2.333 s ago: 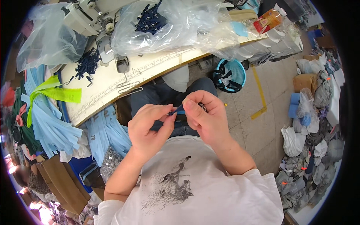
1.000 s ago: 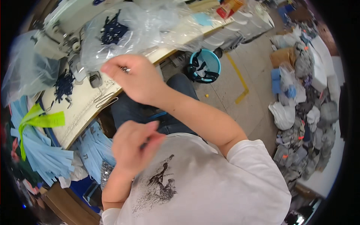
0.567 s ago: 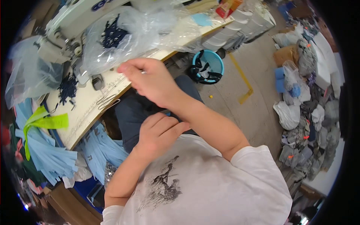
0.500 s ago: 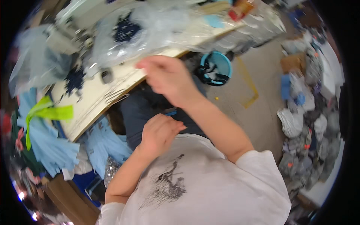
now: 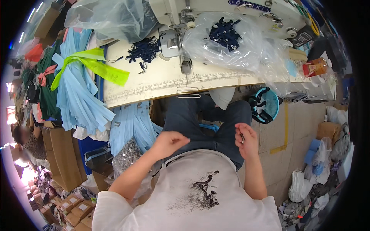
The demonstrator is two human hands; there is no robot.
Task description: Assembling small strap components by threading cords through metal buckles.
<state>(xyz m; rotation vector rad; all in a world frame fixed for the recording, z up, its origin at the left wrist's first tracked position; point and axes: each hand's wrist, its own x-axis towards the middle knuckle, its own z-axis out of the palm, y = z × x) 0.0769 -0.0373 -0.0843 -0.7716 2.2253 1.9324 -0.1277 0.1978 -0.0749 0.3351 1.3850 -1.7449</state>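
My left hand [image 5: 170, 143] hovers above my lap at the left, its fingers pressed together; whatever they may pinch is too small to make out. Over my right thigh is my right hand [image 5: 247, 140], fingers curled round small shiny metal pieces [image 5: 242, 139]. Beside my left forearm sits a clear plastic bag of small metal pieces [image 5: 127, 154]. Ahead stands a sewing machine [image 5: 180, 42] on a pale table [image 5: 154, 89]. Dark blue looped cords [image 5: 143, 50] lie left of its needle; more dark blue pieces [image 5: 225, 34] rest on clear plastic at its right.
Light blue fabric strips [image 5: 79, 84], bound with a neon yellow-green strip [image 5: 98, 65], hang at the table's left. More blue strips [image 5: 133, 123] hang below. A blue basket [image 5: 273, 106] stands right of my knees. Cardboard boxes [image 5: 58, 158] are left; bags [image 5: 300, 184] and scraps lie right.
My right hand has come down from over the table edge to above my right thigh. My left hand remains over my lap. The view has turned, showing more of the sewing machine.
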